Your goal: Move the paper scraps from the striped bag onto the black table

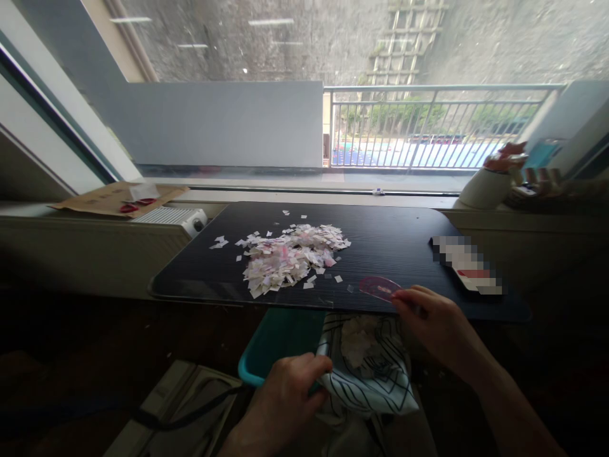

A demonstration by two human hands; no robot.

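Observation:
My right hand [431, 317] pinches a thin, pink, see-through plastic piece [378, 287] with a rounded outline, held low over the front of the dark table [390, 247]. To its left lies a heap of small white and pinkish paper scraps [290, 257], with loose bits around it. Below the table edge, my left hand [295, 384] is closed on the rim of a white cloth bag with dark lines [371, 390]. More paper scraps [359, 343] lie inside the bag's open mouth. A teal bin [252, 362] stands beside the bag, partly hidden by the table.
On the table's right lies a blurred-out flat item [469, 266]. A white pot [483, 187] stands on the right sill. Left are brown paper [104, 198] with red-handled scissors [137, 204] and a white radiator [174, 219]. A pale box-like object [176, 406] is on the floor.

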